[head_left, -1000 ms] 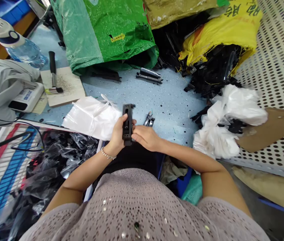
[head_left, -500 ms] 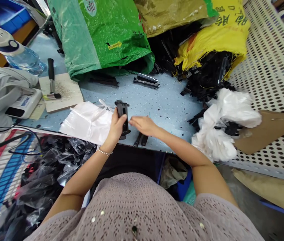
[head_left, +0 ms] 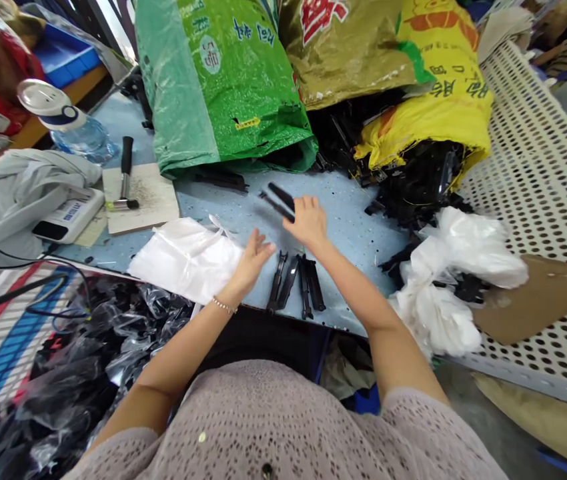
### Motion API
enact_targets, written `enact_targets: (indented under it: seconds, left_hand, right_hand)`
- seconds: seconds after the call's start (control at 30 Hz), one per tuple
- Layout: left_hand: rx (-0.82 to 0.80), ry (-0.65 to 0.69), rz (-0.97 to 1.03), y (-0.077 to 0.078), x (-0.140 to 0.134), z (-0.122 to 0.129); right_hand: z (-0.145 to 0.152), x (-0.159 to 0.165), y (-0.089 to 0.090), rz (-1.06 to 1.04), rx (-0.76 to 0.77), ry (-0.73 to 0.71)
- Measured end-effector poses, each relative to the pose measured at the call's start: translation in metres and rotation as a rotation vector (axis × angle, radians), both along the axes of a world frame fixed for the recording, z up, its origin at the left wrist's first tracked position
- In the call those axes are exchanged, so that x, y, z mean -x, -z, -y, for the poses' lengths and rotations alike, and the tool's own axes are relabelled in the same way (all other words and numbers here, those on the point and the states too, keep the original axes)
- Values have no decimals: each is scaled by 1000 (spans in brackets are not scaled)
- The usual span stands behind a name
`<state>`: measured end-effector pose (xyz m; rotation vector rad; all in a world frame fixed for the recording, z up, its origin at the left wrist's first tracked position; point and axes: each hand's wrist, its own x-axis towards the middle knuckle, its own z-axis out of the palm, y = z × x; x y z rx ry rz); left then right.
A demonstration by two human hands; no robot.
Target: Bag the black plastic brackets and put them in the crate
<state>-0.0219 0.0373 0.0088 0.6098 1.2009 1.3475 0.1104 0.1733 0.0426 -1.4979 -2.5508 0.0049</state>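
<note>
Two long black plastic parts point(head_left: 279, 202) stick out to the left from my right hand point(head_left: 308, 220), whose fingers are closed on their near ends over the middle of the table. My left hand point(head_left: 253, 262) is empty, its fingers apart, just above the table and beside a white plastic bag point(head_left: 188, 260). Between and below my hands, several black plastic strips point(head_left: 291, 283) lie side by side near the front edge of the blue speckled table point(head_left: 213, 203).
At the back stand a green sack point(head_left: 248, 87), a gold sack point(head_left: 348, 53) and a yellow sack point(head_left: 443, 93) spilling black parts. A hammer point(head_left: 126, 167) rests on a board at left, near a water bottle point(head_left: 73, 127). White bags point(head_left: 443, 300) lie right, by a perforated panel point(head_left: 528, 133).
The black part has left my left hand, which is now open. My right hand has moved farther back and taken hold of two black parts. More strips show at the table's front edge.
</note>
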Motion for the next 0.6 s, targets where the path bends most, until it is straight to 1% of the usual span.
enact_targets:
  seconds: [0.03,0.1,0.13,0.17,0.2,0.23,0.3,0.37,0.4,0.47,0.53,0.57,0.6]
  left_hand:
    - [-15,-72,111,-7,4,-7]
    - [-40,-182,231,-19,9,-13]
    - [-41,-197,252,-25,11,-12]
    - [-34,-178,258,-30,12,-7]
    - [-23,-132,255,-35,13,0]
    - [-17,-69,250,-40,14,8]
    - [-18,45,248,-47,13,26]
    - [-15,109,268,-52,10,39]
    - [-8,117,281,-54,9,44]
    - [14,91,290,-56,8,47]
    - [40,34,282,-55,10,46]
    - [51,9,281,-55,13,44]
    - [64,-12,284,-54,16,43]
  right_hand:
    - [30,0,-6,-15,-28,-94]
    - [80,-3,-19,-93,-17,-322]
    - [96,-6,-24,-160,18,-413]
    - [105,-10,-29,-237,49,-459]
    - [108,-13,-32,-314,64,-465]
    - [104,-16,-33,-379,60,-441]
    - [86,-18,-31,-446,7,-388]
    - [64,-15,-24,-443,-32,-417]
    - [56,-11,-21,-438,-18,-443]
    - [52,-3,-15,-463,84,-437]
    - [64,3,-12,-509,247,-384]
    - [75,4,-12,-520,310,-384]
    - [87,3,-13,-517,339,-424]
